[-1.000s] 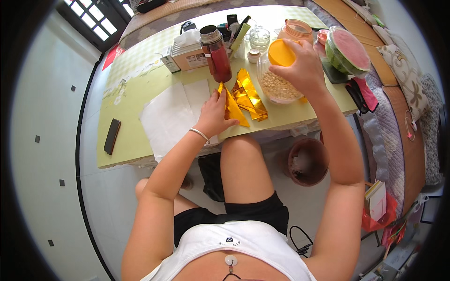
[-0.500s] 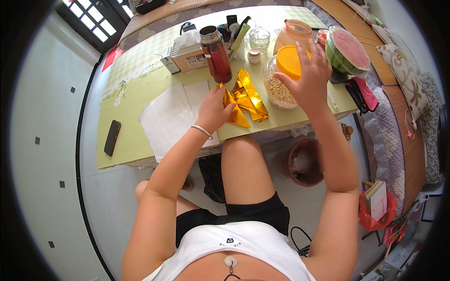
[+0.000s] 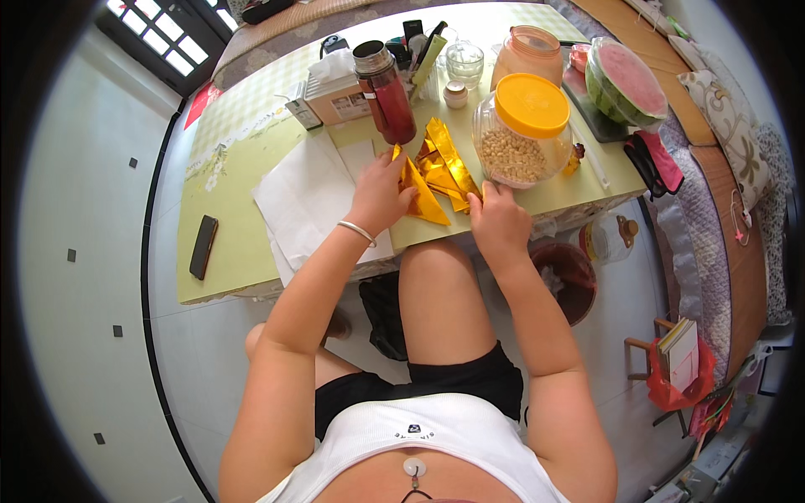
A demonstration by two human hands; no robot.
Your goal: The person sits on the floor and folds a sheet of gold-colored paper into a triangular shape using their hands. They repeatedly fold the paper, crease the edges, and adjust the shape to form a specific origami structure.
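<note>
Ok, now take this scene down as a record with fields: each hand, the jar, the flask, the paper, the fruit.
Left hand: holds gold foil triangle
Right hand: fingers at near end of folded gold foil; contact unclear
Jar: clear, yellow lid on, pale pieces inside
Flask: red, upright, open top
Paper: white sheets, left of triangle
Fruit: cut watermelon, far right

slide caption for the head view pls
Left hand on a folded shiny gold foil piece, right hand beside a second gold foil piece, near a yellow-lidded clear round jar.
</note>
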